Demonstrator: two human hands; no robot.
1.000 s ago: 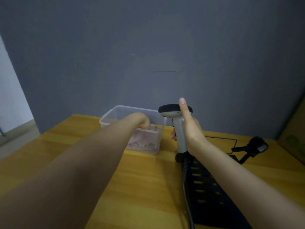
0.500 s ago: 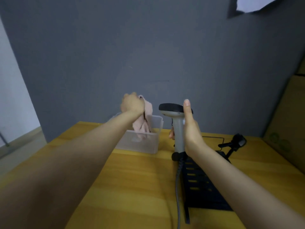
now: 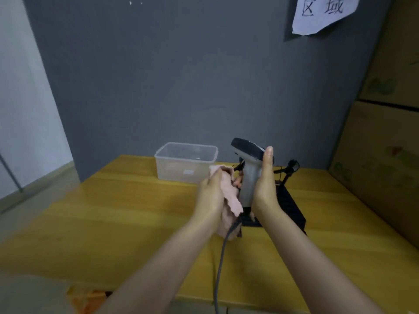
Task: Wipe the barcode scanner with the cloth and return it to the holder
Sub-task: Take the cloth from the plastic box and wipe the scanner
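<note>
Your right hand [image 3: 264, 189] grips the grey-and-black barcode scanner [image 3: 249, 164] upright above the yellow wooden counter [image 3: 136, 214], near its far edge. Your left hand [image 3: 209, 196] clutches the crumpled pink cloth [image 3: 229, 196] against its handle, hiding the black holder [image 3: 289, 171] base.

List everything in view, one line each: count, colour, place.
scanner: 1, grey with black head, upright in right hand
cloth: 1, pink, in left hand, against scanner grip
cable: 1, grey, hanging from scanner toward near table edge
bin: 1, clear, back of table, looks empty
holder: 1, black, back of table, right of scanner
mat: 1, black, on table behind right hand
table: 1, yellow wood
boxes: stacked, brown, right
sign: 1, white, on wall
left hand: 1
right hand: 1
</note>
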